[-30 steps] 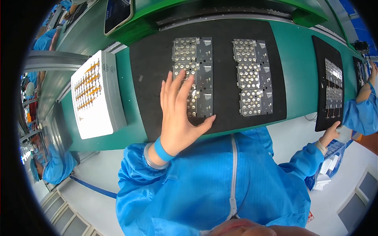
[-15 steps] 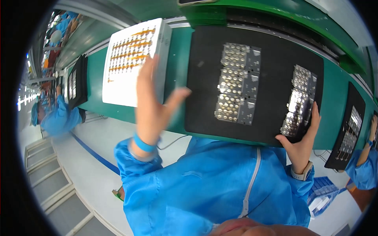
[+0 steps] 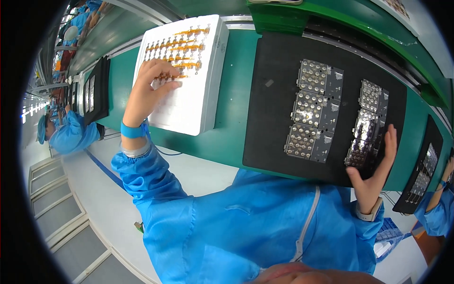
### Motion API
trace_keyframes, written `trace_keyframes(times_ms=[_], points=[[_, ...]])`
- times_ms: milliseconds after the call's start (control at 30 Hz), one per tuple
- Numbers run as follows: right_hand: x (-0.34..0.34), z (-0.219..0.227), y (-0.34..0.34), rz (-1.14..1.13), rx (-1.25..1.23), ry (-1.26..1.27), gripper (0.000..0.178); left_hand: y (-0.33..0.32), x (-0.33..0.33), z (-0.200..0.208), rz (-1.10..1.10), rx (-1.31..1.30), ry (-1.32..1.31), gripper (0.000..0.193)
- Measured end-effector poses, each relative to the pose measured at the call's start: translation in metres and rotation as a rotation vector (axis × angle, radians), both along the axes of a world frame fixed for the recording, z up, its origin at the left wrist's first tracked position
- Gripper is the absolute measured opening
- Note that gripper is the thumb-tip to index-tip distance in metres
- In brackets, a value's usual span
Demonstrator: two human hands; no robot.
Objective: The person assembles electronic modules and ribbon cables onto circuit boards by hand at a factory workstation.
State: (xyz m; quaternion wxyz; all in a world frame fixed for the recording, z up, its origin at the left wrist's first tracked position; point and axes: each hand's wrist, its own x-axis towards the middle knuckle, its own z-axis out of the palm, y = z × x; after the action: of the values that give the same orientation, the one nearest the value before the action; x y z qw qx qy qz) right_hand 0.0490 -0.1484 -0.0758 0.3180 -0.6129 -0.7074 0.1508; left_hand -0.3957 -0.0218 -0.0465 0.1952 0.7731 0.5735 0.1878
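My left hand (image 3: 149, 90) is over a white foam tray (image 3: 189, 113) at the left. Its fingers curl down toward rows of orange flex cables (image 3: 189, 48), the thumb apart from the fingertips, and nothing shows held. My right hand (image 3: 376, 170) is open at the near right of a black mat (image 3: 265, 118). Thumb and fingers spread beside the nearest board of the right column of circuit boards (image 3: 366, 124), which carry round silvery domes; the thumb lies by its near edge. Another column of similar boards (image 3: 309, 111) lies to the left on the mat.
A green bench (image 3: 231, 104) runs under the tray and mat. Along its far side stands a green shelf rail (image 3: 279, 19). Another black mat with boards (image 3: 421, 175) lies at the far right, near a co-worker's arm (image 3: 440, 194). A second co-worker (image 3: 71, 132) sits far left.
My left hand has moved left and down onto the cables in the tray, its fingers now curling. My right hand stays by the right column. The view has shifted, with mat and tray appearing slightly farther right.
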Motion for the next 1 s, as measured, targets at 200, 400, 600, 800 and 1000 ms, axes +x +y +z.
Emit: trace_keyframes(times_ms=[200, 400, 600, 800, 1000], points=[[0.000, 0.008, 0.012, -0.030, 0.126, 0.017, 0.067, -0.002, 0.011, -0.001, 0.031, 0.131, 0.056, 0.016], [-0.002, 0.009, 0.013, -0.020, 0.123, 0.021, 0.055, -0.016, 0.022, -0.013, 0.202, 0.484, 0.276, 0.009], [0.000, 0.013, 0.011, -0.027, 0.119, 0.008, 0.047, -0.023, 0.004, -0.014, 0.419, 0.491, 0.100, 0.011], [-0.004, 0.014, 0.012, 0.050, 0.080, 0.092, 0.043, -0.034, 0.023, 0.013, 0.501, 0.266, -0.601, 0.011], [-0.060, 0.032, 0.031, 0.317, -0.134, 0.401, 0.042, -0.063, 0.122, 0.019, -0.016, -0.259, -0.931, 0.012]])
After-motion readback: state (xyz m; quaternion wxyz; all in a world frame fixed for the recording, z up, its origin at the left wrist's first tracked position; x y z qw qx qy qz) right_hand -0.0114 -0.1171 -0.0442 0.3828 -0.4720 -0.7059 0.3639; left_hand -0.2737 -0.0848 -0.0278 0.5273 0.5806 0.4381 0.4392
